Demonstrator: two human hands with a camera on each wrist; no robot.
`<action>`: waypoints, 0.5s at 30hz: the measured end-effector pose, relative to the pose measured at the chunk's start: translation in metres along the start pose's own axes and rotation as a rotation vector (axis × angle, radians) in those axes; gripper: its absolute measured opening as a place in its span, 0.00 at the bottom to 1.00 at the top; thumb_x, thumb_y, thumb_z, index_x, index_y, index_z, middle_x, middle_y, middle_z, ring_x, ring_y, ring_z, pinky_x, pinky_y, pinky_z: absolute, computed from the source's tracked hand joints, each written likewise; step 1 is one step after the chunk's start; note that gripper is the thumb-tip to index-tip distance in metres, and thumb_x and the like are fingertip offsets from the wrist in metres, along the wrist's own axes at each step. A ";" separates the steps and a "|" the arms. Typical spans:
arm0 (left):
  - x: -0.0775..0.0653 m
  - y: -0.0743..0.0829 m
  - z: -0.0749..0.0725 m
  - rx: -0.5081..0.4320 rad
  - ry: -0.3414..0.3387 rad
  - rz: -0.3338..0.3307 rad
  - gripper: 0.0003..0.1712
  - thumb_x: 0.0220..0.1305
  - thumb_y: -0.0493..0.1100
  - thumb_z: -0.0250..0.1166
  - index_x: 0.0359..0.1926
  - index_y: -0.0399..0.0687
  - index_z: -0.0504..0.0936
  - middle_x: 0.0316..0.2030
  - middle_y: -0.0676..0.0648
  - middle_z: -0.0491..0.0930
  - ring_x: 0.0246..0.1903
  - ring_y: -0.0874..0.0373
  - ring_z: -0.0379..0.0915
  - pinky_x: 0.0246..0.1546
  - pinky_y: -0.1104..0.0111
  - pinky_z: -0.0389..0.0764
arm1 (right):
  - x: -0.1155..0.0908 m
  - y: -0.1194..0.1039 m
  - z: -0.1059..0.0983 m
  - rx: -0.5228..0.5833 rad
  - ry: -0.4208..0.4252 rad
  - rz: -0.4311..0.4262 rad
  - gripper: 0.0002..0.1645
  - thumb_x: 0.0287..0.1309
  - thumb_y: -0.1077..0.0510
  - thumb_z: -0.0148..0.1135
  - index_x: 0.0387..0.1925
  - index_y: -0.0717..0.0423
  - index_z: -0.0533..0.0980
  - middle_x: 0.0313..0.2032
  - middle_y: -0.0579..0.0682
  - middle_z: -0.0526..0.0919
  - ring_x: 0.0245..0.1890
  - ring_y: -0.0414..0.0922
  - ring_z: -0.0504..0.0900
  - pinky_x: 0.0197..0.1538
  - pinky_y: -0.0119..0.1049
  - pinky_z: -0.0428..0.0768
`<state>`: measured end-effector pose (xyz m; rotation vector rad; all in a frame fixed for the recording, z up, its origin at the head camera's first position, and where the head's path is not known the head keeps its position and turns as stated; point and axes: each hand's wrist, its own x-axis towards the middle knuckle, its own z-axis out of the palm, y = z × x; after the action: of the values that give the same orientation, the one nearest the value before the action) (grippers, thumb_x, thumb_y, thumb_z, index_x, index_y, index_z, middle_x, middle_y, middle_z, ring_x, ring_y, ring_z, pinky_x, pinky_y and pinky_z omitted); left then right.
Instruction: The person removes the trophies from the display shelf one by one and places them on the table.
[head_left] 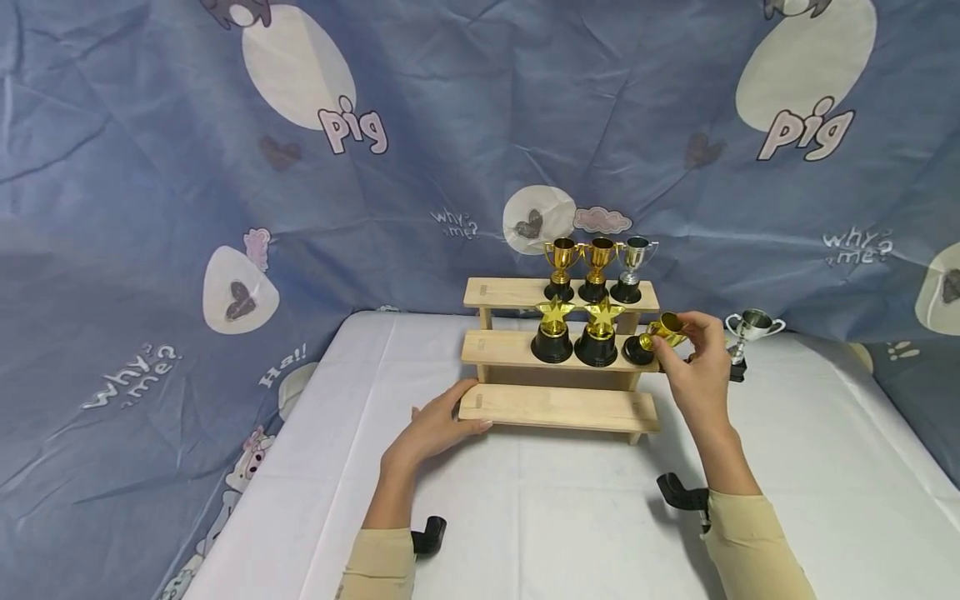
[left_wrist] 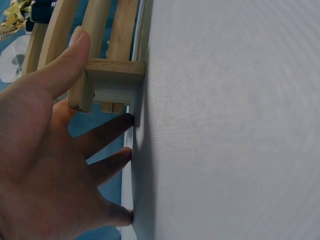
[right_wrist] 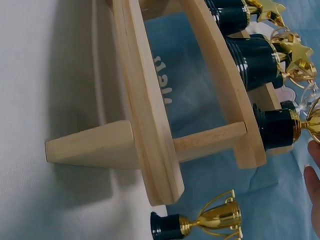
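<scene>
Here's my right hand (head_left: 703, 367) pinching a gold, black-based cup trophy (head_left: 667, 325), tilted, middle-right on the three-tier pale wooden stand (head_left: 555, 406); my left hand (head_left: 441, 427) spread against its lower-left end. Release mid-lean, the trophy could topple!

Three-step wooden stand (head_left: 558, 406) on a white tabletop (head_left: 577, 517), before a blue printed curtain (head_left: 450, 100). Top step: two gold-coloured cups (head_left: 599, 254) and one silver cup (head_left: 634, 254), upright toward the right end. Middle step: two star trophies (head_left: 554, 329), with a tilted gold cup (head_left: 667, 324) at the right end, pinched by the right hand (head_left: 697, 358). The left hand (head_left: 437, 422) holds the lowest step's left end. Right of the stand: another silver trophy (head_left: 752, 326), partly hidden by the right hand.
</scene>
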<state>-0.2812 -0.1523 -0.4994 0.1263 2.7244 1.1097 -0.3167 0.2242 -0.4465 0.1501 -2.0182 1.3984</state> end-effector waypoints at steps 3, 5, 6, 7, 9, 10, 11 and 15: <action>0.000 0.001 0.000 0.005 0.001 -0.005 0.48 0.54 0.70 0.68 0.74 0.73 0.60 0.74 0.51 0.63 0.75 0.43 0.55 0.67 0.25 0.32 | 0.000 0.000 -0.004 0.018 0.022 0.001 0.27 0.55 0.71 0.68 0.57 0.67 0.70 0.46 0.33 0.76 0.50 0.26 0.74 0.61 0.23 0.70; 0.000 0.001 0.000 0.007 0.006 -0.003 0.48 0.54 0.70 0.69 0.74 0.73 0.61 0.74 0.51 0.63 0.75 0.43 0.55 0.66 0.25 0.32 | 0.001 0.001 -0.006 0.028 0.038 -0.006 0.27 0.55 0.72 0.68 0.56 0.68 0.70 0.46 0.30 0.73 0.50 0.27 0.75 0.62 0.23 0.70; -0.001 0.001 0.000 0.009 0.008 -0.002 0.48 0.54 0.70 0.69 0.74 0.73 0.61 0.74 0.51 0.64 0.75 0.43 0.56 0.66 0.25 0.33 | 0.001 0.001 -0.006 0.028 0.044 -0.009 0.27 0.55 0.73 0.68 0.56 0.68 0.70 0.46 0.29 0.73 0.50 0.27 0.75 0.62 0.23 0.71; -0.001 0.002 0.000 0.010 0.009 -0.005 0.48 0.54 0.70 0.69 0.74 0.74 0.61 0.74 0.51 0.64 0.75 0.43 0.56 0.67 0.25 0.33 | 0.001 0.001 -0.007 0.029 0.050 -0.012 0.27 0.54 0.73 0.68 0.56 0.69 0.70 0.46 0.28 0.73 0.49 0.27 0.75 0.61 0.23 0.71; -0.001 0.002 0.000 0.011 0.011 -0.004 0.48 0.54 0.70 0.69 0.74 0.73 0.61 0.74 0.51 0.64 0.75 0.43 0.56 0.67 0.25 0.33 | 0.002 0.001 -0.009 0.031 0.058 -0.013 0.27 0.55 0.73 0.67 0.56 0.69 0.69 0.46 0.28 0.72 0.49 0.28 0.76 0.60 0.23 0.72; -0.001 0.001 0.000 0.009 0.010 -0.005 0.48 0.54 0.70 0.69 0.74 0.73 0.61 0.74 0.51 0.64 0.75 0.43 0.56 0.67 0.25 0.32 | 0.002 0.002 -0.010 0.028 0.062 -0.013 0.27 0.55 0.73 0.67 0.56 0.69 0.69 0.46 0.28 0.73 0.49 0.28 0.76 0.60 0.23 0.72; -0.001 0.001 0.000 0.010 0.008 -0.006 0.48 0.54 0.70 0.69 0.74 0.73 0.60 0.74 0.51 0.64 0.75 0.43 0.55 0.67 0.25 0.33 | 0.002 0.003 -0.011 0.031 0.069 -0.014 0.27 0.55 0.73 0.67 0.56 0.69 0.69 0.45 0.28 0.73 0.49 0.28 0.76 0.59 0.23 0.72; -0.001 0.001 0.001 0.010 0.005 -0.008 0.49 0.54 0.70 0.69 0.74 0.72 0.60 0.74 0.52 0.63 0.75 0.44 0.55 0.67 0.25 0.32 | 0.003 0.008 -0.014 0.037 0.089 -0.030 0.27 0.55 0.74 0.65 0.57 0.69 0.70 0.46 0.28 0.73 0.49 0.29 0.76 0.57 0.24 0.73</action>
<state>-0.2801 -0.1513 -0.4996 0.1141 2.7329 1.0962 -0.3165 0.2409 -0.4480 0.1312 -1.9108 1.3999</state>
